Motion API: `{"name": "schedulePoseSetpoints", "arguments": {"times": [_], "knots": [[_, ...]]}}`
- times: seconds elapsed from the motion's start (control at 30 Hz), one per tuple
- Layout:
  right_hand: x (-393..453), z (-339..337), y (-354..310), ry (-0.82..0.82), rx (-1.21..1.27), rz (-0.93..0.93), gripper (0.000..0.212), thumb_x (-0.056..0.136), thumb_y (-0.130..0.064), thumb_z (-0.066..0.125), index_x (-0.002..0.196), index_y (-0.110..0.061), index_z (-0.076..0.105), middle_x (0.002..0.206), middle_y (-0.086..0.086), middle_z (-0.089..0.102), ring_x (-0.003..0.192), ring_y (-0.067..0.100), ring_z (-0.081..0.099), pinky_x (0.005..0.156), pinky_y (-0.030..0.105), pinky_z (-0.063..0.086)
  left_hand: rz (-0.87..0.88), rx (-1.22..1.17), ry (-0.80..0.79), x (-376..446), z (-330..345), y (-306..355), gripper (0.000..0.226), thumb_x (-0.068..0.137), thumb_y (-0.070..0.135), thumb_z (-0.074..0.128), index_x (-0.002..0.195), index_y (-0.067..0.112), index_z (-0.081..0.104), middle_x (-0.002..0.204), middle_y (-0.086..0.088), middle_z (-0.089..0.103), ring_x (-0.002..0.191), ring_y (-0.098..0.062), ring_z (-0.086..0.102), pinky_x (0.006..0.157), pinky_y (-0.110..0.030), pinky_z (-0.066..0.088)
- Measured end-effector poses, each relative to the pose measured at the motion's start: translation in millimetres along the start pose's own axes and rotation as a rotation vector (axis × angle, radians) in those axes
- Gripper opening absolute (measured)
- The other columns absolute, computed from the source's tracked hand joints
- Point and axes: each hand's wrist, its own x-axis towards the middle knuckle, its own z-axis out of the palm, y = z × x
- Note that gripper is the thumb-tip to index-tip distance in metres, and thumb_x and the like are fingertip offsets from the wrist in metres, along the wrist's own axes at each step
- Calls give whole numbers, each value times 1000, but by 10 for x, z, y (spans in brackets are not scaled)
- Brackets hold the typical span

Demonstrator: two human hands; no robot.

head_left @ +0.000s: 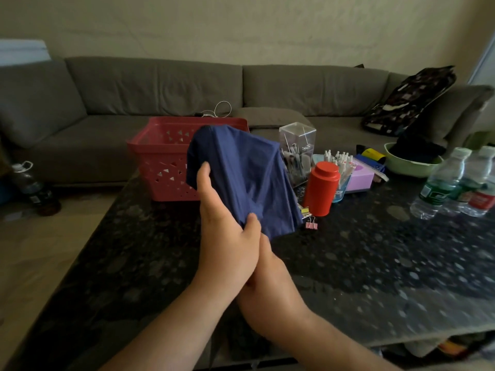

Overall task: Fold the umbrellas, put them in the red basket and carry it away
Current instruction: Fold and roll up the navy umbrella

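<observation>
Behind the dark speckled stone table (375,263) runs a long grey fabric sofa (160,84), and on the table's far left side stands the red perforated plastic basket (160,162); what lies inside it cannot be seen from here. Just in front of the basket, held above the tabletop, is the navy-blue fabric folding umbrella (241,175), its canopy collapsed but loose and billowing, not yet wrapped tight. The folding step seems to be in hand. Next, the cloth likely needs gathering and winding around the shaft, then the short move forward into the basket. Both forearms reach out from the near edge and meet at the middle. The left hand (227,231) is closed on the canopy's lower edge, thumb on top and a finger stretched up along the cloth. The right hand (270,279) sits pressed against it beneath, apparently clenched on the hidden handle
</observation>
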Motion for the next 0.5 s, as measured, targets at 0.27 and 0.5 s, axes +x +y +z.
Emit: {"name": "schedulePoseSetpoints", "arguments": {"times": [0.27, 0.5], "knots": [[319, -604, -87, 185, 437, 101, 38, 92, -8, 71, 116, -38, 68, 100, -11, 75, 92, 11, 74, 77, 29, 60, 415, 420, -166, 272, -313, -291, 107, 90, 3, 74, 163, 51, 12, 153, -1, 47, 129, -24, 55, 97, -32, 55], [478, -469, -174, 302, 1086, 432, 25, 95, -20, 73, 119, -18, 68, 104, 15, 79, 86, 31, 79, 69, 54, 64, 644, 652, -183, 38, -89, -262, 74, 76, 16, 81, 146, 23, 56, 118, 7, 71, 93, -25, 66, 68, -41, 55]]}}
